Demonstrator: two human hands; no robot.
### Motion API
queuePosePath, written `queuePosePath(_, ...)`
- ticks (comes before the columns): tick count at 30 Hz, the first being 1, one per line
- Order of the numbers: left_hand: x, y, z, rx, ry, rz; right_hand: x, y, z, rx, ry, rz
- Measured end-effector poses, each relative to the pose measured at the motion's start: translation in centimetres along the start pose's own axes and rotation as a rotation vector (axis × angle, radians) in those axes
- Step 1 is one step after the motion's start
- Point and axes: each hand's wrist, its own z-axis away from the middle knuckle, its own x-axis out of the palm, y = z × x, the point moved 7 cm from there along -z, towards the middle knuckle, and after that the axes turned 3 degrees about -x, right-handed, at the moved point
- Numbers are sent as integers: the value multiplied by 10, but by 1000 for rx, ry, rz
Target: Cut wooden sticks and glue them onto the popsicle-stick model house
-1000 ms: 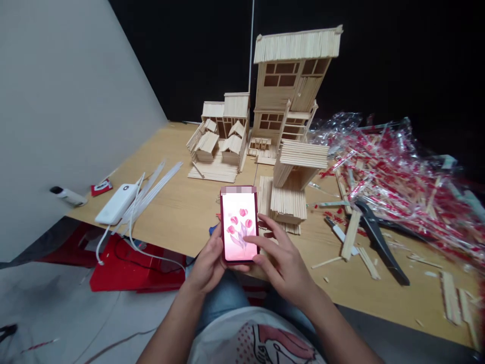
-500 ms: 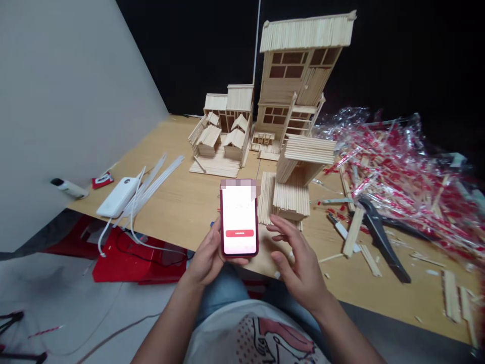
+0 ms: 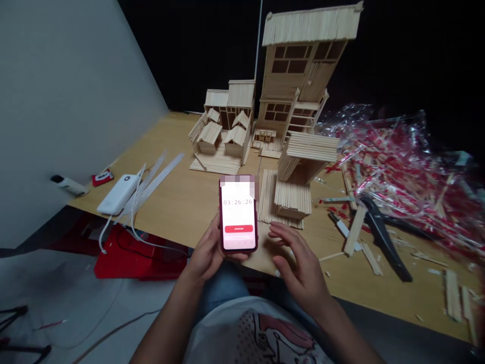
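The left hand (image 3: 206, 254) holds a maroon-cased rectangular smartphone (image 3: 238, 215), fingers curled beneath; the empty right hand (image 3: 303, 270), fingers loosely parted, hovers apart.

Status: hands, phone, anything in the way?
Left hand holding phone. Right hand open, apart from it. Phone lit, reading 03:26:26. Nothing seen between right hand and phone; stick-built model just beyond.
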Motion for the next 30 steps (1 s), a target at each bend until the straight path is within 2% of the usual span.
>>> queuePosePath(15,-2,1,-2,2,22,12,-1,3,7,-8,-17,96)
queuePosePath(23,-6,0,0,-4,75,-3,12,-2,17,-99,-54,166)
queuePosePath(27,-6,2,-1,-9,82,-14,16,7,27,-118,-150,240)
queuePosePath(30,-6,3,-2,-10,89,-13,4,20,36,-111,-148,326)
